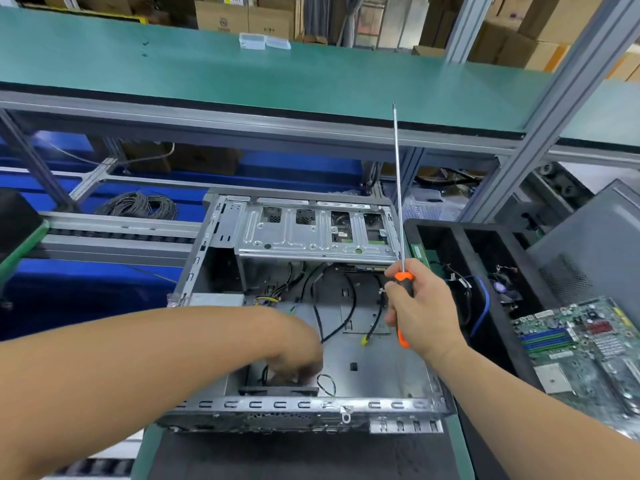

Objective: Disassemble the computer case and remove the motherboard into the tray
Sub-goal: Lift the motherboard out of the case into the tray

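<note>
Gripped in your right hand (420, 310) is a long screwdriver (400, 216), fingers wrapped round its orange-and-black handle and the shaft pointing up above the open computer case (221, 233). Your left hand (298, 351) reaches down into the case's near end, by a black part and a loose cable; motion blur hides how its fingers lie. The motherboard (585, 355) lies outside the case, to the right, at the near end of the black tray (512, 317).
</note>
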